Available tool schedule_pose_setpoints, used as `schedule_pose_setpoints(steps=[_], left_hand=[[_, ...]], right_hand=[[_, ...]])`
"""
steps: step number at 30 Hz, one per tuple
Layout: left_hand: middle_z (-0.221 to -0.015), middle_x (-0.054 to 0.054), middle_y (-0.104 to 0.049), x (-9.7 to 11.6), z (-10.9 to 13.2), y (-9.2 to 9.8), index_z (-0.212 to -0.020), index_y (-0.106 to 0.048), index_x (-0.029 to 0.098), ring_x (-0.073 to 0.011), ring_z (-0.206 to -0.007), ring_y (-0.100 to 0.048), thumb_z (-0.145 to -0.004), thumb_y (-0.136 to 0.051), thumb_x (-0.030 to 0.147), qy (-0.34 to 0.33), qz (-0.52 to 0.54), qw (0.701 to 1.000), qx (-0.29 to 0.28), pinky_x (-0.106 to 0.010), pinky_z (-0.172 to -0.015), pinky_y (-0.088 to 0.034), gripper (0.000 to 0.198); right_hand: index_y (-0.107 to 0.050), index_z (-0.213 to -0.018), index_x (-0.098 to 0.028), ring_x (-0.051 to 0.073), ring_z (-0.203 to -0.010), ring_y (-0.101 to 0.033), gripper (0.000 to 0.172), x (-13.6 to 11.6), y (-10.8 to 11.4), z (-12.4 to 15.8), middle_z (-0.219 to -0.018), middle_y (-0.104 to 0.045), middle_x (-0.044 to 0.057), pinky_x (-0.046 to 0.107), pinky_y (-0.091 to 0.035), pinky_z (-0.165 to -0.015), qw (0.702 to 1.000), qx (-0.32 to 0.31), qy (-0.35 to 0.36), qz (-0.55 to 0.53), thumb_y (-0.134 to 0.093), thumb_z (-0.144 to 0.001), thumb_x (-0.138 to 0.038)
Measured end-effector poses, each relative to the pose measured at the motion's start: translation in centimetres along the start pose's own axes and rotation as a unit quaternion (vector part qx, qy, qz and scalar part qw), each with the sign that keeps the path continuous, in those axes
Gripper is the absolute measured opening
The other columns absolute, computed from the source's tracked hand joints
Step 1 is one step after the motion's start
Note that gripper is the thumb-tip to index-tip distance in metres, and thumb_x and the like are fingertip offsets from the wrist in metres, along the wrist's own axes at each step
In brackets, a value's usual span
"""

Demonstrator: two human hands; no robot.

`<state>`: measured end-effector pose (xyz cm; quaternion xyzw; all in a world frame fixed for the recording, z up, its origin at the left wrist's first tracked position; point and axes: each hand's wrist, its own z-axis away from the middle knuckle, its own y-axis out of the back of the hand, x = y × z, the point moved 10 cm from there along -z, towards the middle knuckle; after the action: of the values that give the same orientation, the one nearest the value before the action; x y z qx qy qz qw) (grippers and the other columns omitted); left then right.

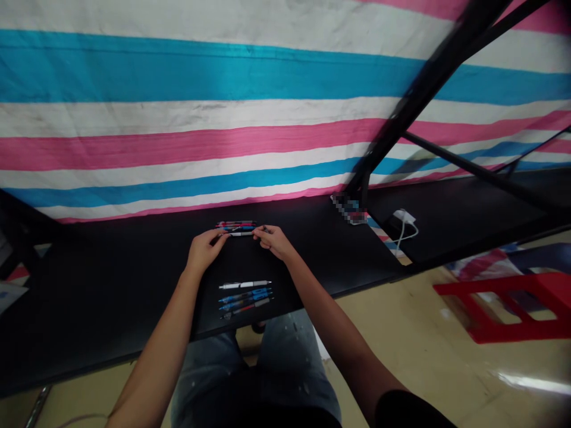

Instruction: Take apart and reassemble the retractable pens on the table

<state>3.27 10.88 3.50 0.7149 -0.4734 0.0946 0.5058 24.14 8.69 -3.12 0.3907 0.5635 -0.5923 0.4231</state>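
A white pen (241, 234) lies crosswise between my two hands, close to the black table's far side. My left hand (206, 246) pinches its left end, and my right hand (273, 239) has its fingers closed on the right end. Just beyond it, several pens (235, 225) in red, blue and dark colours lie side by side. Nearer to me is a second group: a white pen (245, 285), blue pens (245, 298) and a grey and red pen (247, 308), all roughly parallel.
The black table (120, 285) ends at its front edge above my legs. A pixelated packet (349, 209) lies by the black metal frame (392, 131). Further right are a white charger with cable (404, 217) and a red plastic stool (504, 306). Striped sheeting (200, 71) hangs behind.
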Motion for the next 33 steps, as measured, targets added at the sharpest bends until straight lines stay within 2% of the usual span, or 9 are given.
schedule_pose_setpoints(steps=[3,14,17,20,24,33], left_hand=[[-0.099,-0.007,-0.078,0.4,0.0,0.1,-0.103,-0.078,0.022,-0.0233,-0.092,-0.072,-0.095,-0.059,0.045,-0.014,0.003,1.0,0.003,-0.035,-0.087,-0.056,0.03],[-0.091,-0.006,-0.077,0.0,0.1,-0.1,-0.095,-0.076,0.02,-0.0208,-0.081,-0.071,-0.092,-0.064,0.043,0.002,0.006,1.0,0.004,-0.031,-0.075,-0.054,0.026],[-0.09,-0.005,-0.078,-0.5,0.2,-0.6,-0.097,-0.077,0.021,-0.0213,-0.079,-0.072,-0.093,-0.063,0.043,0.022,0.005,1.0,-0.019,-0.031,-0.073,-0.054,0.026],[-0.091,-0.005,-0.079,-0.2,0.2,-1.2,-0.097,-0.077,0.021,-0.0214,-0.078,-0.072,-0.094,-0.06,0.041,0.014,-0.011,0.999,-0.049,-0.03,-0.072,-0.053,0.026],[-0.088,-0.004,-0.077,0.0,0.2,-1.4,-0.094,-0.075,0.021,-0.0209,-0.075,-0.07,-0.093,-0.062,0.039,0.006,-0.035,0.997,-0.065,-0.031,-0.071,-0.051,0.023],[-0.076,-0.001,-0.07,-0.4,0.3,-1.8,-0.078,-0.065,0.02,-0.0168,-0.067,-0.062,-0.091,-0.065,0.036,0.002,0.007,0.998,-0.063,-0.027,-0.065,-0.046,0.02]], right_hand=[[-0.068,-0.076,-0.017,0.004,-0.044,-0.032,0.034,0.1,0.0,0.0,-0.068,-0.062,0.0,0.024,-0.019,-0.041,1.0,-0.004,-0.003,0.0,-0.087,-0.068,-0.044],[-0.073,-0.085,-0.016,0.002,-0.043,-0.03,0.031,0.0,-0.3,0.1,-0.071,-0.065,0.001,0.023,-0.02,-0.042,1.0,-0.021,0.003,-0.006,-0.082,-0.074,-0.043],[-0.074,-0.087,-0.015,0.003,-0.044,-0.032,0.028,0.0,-0.3,0.2,-0.072,-0.065,0.002,0.024,-0.02,-0.042,1.0,-0.028,0.002,-0.001,-0.08,-0.075,-0.04],[-0.073,-0.087,-0.015,0.003,-0.044,-0.034,0.028,0.0,-0.4,0.3,-0.072,-0.064,0.001,0.023,-0.019,-0.042,0.999,-0.03,0.001,0.012,-0.079,-0.075,-0.039],[-0.071,-0.088,-0.016,0.004,-0.044,-0.037,0.03,-0.2,-0.6,0.4,-0.072,-0.065,0.001,0.023,-0.021,-0.042,0.999,-0.027,0.004,0.037,-0.081,-0.074,-0.04],[-0.066,-0.081,-0.017,0.004,-0.045,-0.039,0.028,-0.1,-0.7,0.4,-0.073,-0.067,0.002,0.022,-0.025,-0.043,0.997,-0.035,0.013,0.066,-0.081,-0.075,-0.04]])
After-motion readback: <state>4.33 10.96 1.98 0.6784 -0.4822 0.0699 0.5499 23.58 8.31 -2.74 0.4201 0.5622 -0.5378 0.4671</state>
